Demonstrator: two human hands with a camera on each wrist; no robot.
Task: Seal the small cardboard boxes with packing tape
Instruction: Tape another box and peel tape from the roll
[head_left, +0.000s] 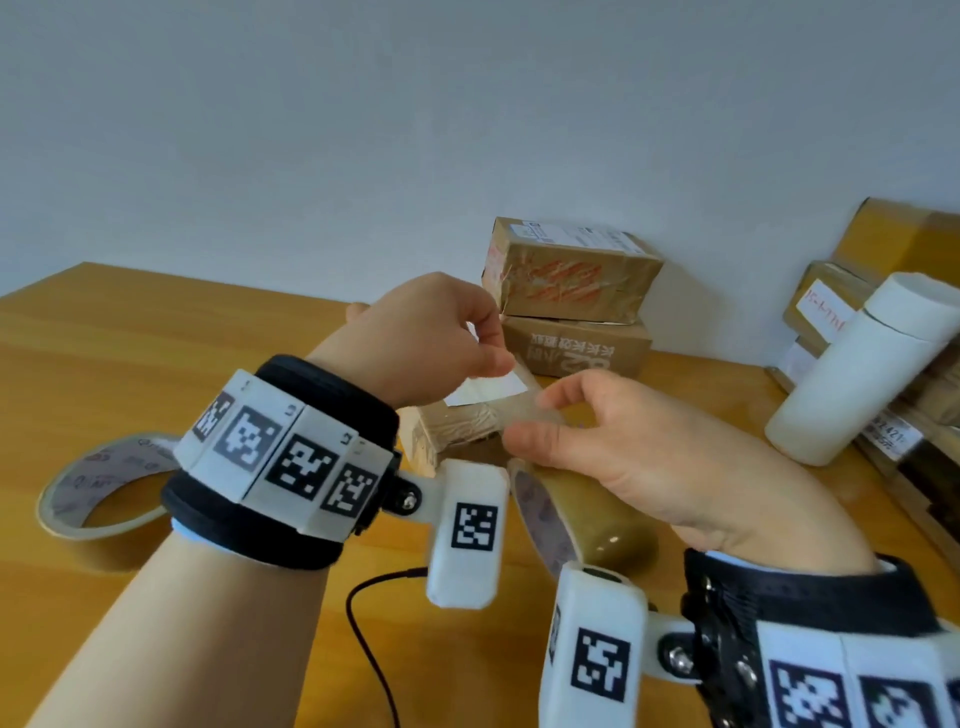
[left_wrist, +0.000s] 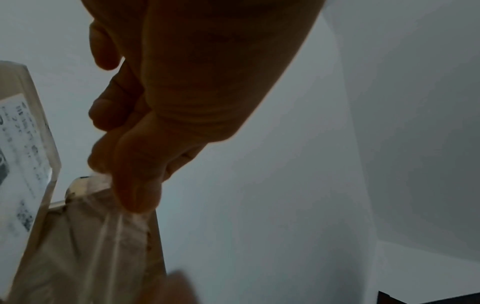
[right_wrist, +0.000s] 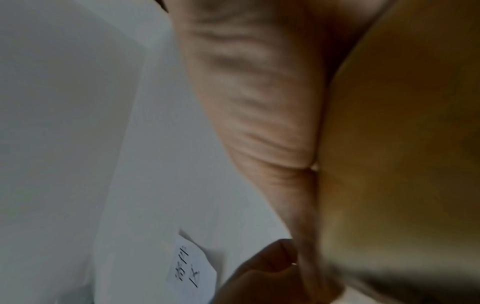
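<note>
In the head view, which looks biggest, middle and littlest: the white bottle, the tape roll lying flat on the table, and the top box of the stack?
1. white bottle
2. top box and flat tape roll: look about alike, and the roll is nearer the camera, so unranked.

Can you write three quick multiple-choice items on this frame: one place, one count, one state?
1. Where does the spare tape roll lie?
A. on the stacked boxes
B. flat on the table, at the far left
C. inside the white bottle

2. How many tape rolls show?
A. one
B. two
C. four

3. What does the left hand do?
A. pinches the tape strip
B. rests flat on the table
C. grips the white bottle

B: it lies flat on the wooden table.
B: the second tape roll is in the right hand.
A: the left wrist view shows its fingers closed on the strip.
</note>
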